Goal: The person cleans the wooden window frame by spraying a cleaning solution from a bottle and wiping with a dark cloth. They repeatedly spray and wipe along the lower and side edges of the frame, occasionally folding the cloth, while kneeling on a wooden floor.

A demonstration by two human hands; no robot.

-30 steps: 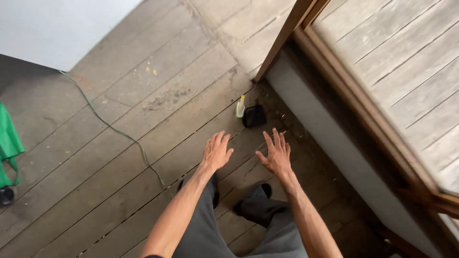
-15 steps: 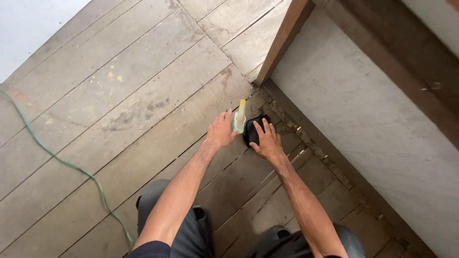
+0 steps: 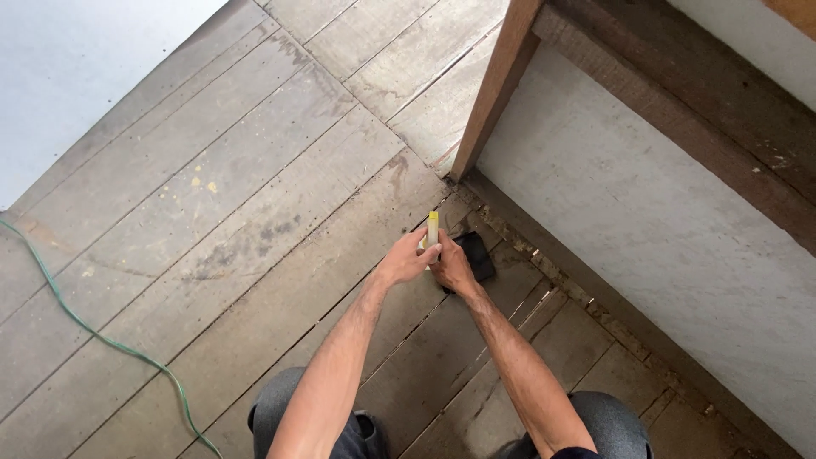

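Note:
A small pale bottle with a yellow cap (image 3: 433,228) stands upright on the wooden floor near a wall corner. My left hand (image 3: 406,260) is closed around its lower part. Right beside it lies a flat black pouch-like object (image 3: 476,255). My right hand (image 3: 451,269) has its fingers curled on that object's left edge, and its knuckles touch my left hand. Both forearms reach forward from my crouched knees at the bottom of the view.
Worn grey floorboards (image 3: 255,195) with gaps and yellow specks spread to the left. A green cable (image 3: 102,340) snakes across the lower left. A pale wall (image 3: 646,229) and a wooden post (image 3: 497,85) close off the right. A white surface (image 3: 76,68) fills the upper left.
I have crouched down from standing. Both hands went from open in the air to the floor, and the left now grips the bottle while the right has curled onto the black object.

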